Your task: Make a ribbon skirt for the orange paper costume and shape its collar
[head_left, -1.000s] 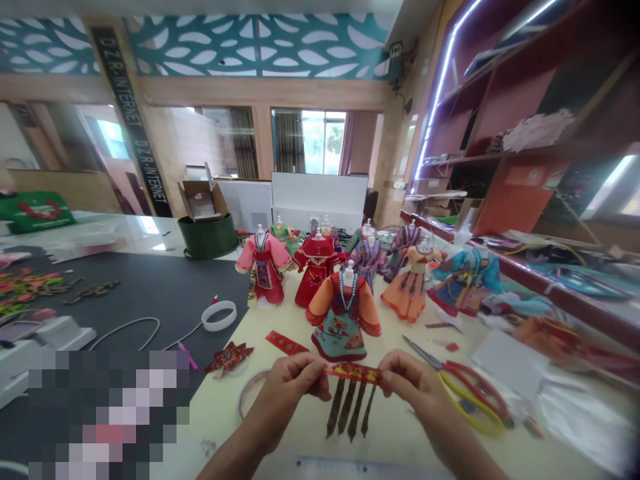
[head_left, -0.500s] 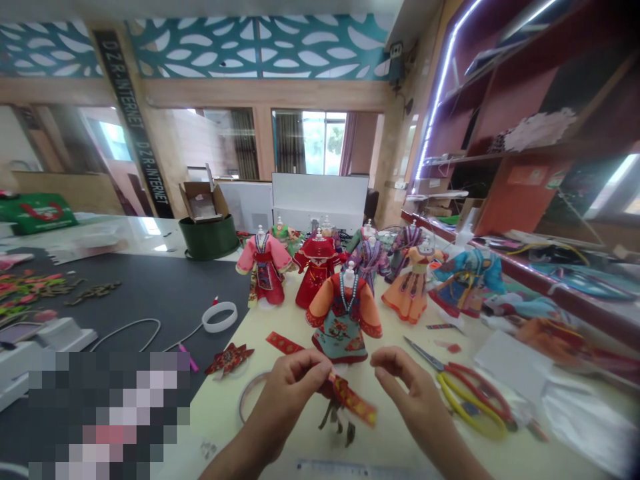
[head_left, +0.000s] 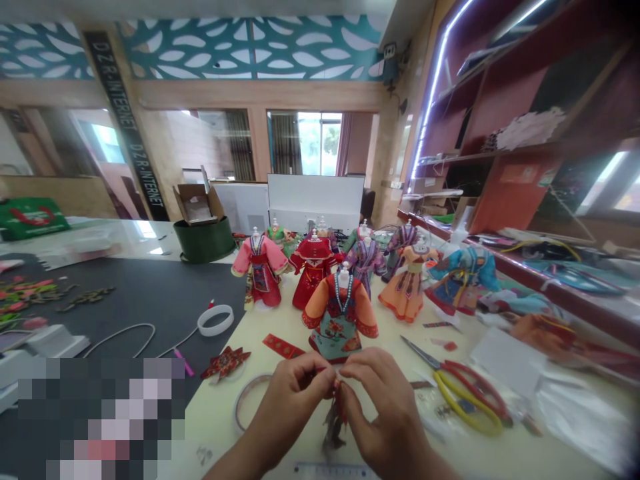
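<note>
My left hand [head_left: 293, 407] and my right hand [head_left: 380, 408] meet at the front of the cream table [head_left: 220, 427]. Their fingertips pinch a small red-and-gold strip [head_left: 337, 388], mostly hidden by my fingers. Dark tassels [head_left: 334, 427] hang below it. Just beyond my hands stands a miniature orange-and-teal robe [head_left: 340, 320] on a white stand. A red paper strip [head_left: 283, 346] lies left of it, and a clear tape roll [head_left: 251, 403] lies under my left hand's side.
Several miniature robes stand on the table behind the orange-and-teal one. To the right lie scissors [head_left: 420, 352] and yellow-and-red handled pliers [head_left: 467, 402]. A ruler [head_left: 333, 471] lies at the front edge. A dark mat [head_left: 150, 293] with a white ring [head_left: 215, 320] spreads left.
My right hand has come back to the strip and my hands have closed together. The strip, held flat across them a second ago, now sits bunched between my fingertips with its tassels hanging.
</note>
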Demonstrator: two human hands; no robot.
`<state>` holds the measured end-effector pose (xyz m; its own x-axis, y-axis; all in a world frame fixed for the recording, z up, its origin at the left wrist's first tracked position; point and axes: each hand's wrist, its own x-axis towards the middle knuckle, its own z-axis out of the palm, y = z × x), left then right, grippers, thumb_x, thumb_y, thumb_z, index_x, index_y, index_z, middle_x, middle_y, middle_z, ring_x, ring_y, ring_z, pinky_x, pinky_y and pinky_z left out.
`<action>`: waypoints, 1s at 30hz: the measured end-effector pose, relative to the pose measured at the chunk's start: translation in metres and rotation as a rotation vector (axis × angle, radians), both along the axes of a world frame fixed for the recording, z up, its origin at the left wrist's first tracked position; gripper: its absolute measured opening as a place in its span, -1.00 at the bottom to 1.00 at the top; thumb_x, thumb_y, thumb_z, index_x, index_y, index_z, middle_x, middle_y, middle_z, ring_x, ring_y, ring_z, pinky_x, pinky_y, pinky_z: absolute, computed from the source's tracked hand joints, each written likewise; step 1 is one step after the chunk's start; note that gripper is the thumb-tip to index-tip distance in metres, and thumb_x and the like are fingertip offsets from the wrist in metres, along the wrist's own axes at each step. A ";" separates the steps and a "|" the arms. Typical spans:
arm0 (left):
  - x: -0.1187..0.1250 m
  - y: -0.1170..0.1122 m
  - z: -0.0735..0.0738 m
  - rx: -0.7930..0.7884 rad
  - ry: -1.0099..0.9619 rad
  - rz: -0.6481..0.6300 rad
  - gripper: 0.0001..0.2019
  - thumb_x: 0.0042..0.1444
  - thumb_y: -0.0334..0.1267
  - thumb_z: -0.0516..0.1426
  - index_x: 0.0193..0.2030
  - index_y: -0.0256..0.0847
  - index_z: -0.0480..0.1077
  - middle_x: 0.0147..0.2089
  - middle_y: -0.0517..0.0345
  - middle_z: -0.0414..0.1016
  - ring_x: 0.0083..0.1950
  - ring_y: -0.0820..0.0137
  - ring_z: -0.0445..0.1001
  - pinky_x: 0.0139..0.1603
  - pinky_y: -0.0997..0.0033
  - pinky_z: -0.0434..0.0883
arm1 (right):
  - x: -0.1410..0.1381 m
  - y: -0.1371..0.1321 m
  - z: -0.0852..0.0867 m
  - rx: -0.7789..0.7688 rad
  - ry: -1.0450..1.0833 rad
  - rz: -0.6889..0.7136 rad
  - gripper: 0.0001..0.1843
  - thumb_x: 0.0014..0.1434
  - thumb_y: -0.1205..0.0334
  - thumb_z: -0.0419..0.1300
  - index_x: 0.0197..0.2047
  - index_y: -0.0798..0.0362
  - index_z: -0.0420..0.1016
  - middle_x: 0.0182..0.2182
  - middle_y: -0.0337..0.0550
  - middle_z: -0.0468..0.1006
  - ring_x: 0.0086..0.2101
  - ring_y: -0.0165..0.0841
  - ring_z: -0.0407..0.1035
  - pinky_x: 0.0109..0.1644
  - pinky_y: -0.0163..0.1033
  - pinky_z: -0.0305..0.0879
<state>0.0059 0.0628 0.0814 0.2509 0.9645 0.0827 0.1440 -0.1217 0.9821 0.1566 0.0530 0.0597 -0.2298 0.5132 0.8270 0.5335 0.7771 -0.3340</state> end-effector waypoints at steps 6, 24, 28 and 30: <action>-0.001 0.000 0.000 -0.041 -0.027 -0.025 -0.79 0.06 -0.21 0.10 -0.51 -0.28 0.37 -0.51 0.21 0.37 -0.40 0.45 0.32 -0.33 0.51 0.26 | 0.001 0.001 0.002 -0.024 0.029 0.026 -0.83 0.10 0.52 0.08 -0.33 0.06 0.37 -0.43 -0.15 0.39 -0.37 -0.31 0.27 -0.30 -0.17 0.20; 0.009 -0.013 -0.028 -0.005 -0.263 0.174 -0.86 -0.03 -0.21 0.19 -0.44 -0.25 0.40 -0.44 0.19 0.40 -0.32 0.38 0.36 -0.23 0.46 0.33 | -0.007 0.002 -0.001 0.051 0.043 -0.068 -0.86 0.07 0.50 0.12 -0.36 0.06 0.35 -0.47 -0.15 0.38 -0.38 -0.30 0.27 -0.29 -0.15 0.20; 0.014 -0.012 -0.025 -0.019 -0.269 0.215 -0.83 -0.02 -0.23 0.19 -0.51 -0.26 0.35 -0.47 0.21 0.34 -0.35 0.42 0.30 -0.28 0.50 0.30 | -0.006 0.000 -0.001 0.010 0.050 -0.061 -0.85 0.08 0.51 0.10 -0.36 0.06 0.35 -0.46 -0.15 0.38 -0.38 -0.29 0.27 -0.29 -0.14 0.20; 0.015 -0.012 -0.023 -0.022 -0.270 0.211 -0.82 -0.01 -0.23 0.18 -0.52 -0.27 0.35 -0.48 0.22 0.34 -0.36 0.43 0.29 -0.30 0.51 0.30 | -0.005 0.001 -0.002 -0.019 0.052 -0.058 -0.86 0.09 0.50 0.10 -0.36 0.06 0.34 -0.46 -0.15 0.37 -0.39 -0.30 0.26 -0.30 -0.15 0.20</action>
